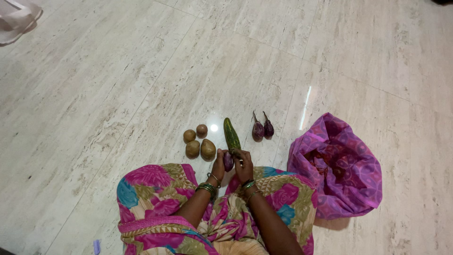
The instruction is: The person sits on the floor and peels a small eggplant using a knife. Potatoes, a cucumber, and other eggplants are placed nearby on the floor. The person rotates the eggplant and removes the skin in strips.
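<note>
A small purple eggplant (228, 161) is between the 2 hands, low in the middle of the view, just above the person's lap. The left hand (218, 165) holds it from the left side with the fingers curled around it, and the right hand (243, 166) touches it from the right side with the fingertips on its upper part. So both hands are closed on this 1 eggplant; how firm the grasp is, I cannot tell. Both wrists carry green and gold bangles (206, 188).

Just above the hands a long green cucumber (231, 135) lies on the floor, its lower end very near to the held eggplant. To the right of the cucumber lie 2 more small eggplants (262, 128), side by side and touching, with the stems pointing away from the person. To the left of the cucumber is a group of 4 brown potatoes (198, 143), close together.

Further right, a pink and purple cloth bag (337, 167) sits open on the floor, well apart from the vegetables. The person sits on a pale marble floor (118, 85) and wears a garment with big pink, teal and yellow flowers (155, 193), which covers the knees under the arms.
</note>
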